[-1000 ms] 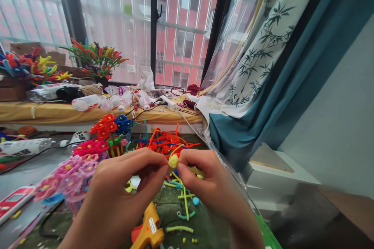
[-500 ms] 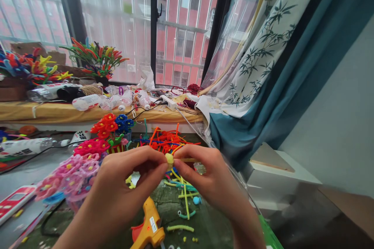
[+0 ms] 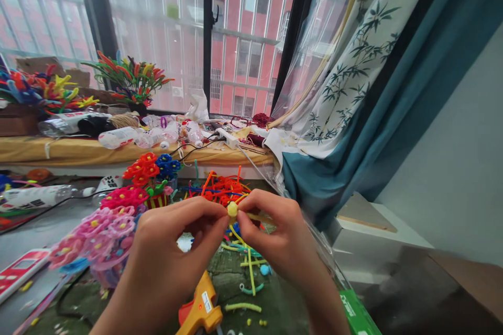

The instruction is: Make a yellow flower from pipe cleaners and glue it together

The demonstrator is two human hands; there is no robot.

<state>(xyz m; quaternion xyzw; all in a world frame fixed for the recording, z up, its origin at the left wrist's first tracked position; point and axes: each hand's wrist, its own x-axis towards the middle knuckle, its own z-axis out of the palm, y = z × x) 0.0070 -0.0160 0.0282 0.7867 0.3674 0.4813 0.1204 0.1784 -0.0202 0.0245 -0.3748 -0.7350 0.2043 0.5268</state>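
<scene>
Left hand (image 3: 163,241) and right hand (image 3: 281,230) pinch a yellow ball (image 3: 232,209), probably light, soft and easily squashed, best held lightly at opposite sides

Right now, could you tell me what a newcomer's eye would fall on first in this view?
Probably the small yellow ball pinched between the fingertips of the left hand and right hand, near the middle. Left of them, the pink pipe-cleaner flowers stand out, with a tangle of red pipe cleaners just beyond the hands. Below, the yellow glue gun lies on the green surface.
</scene>
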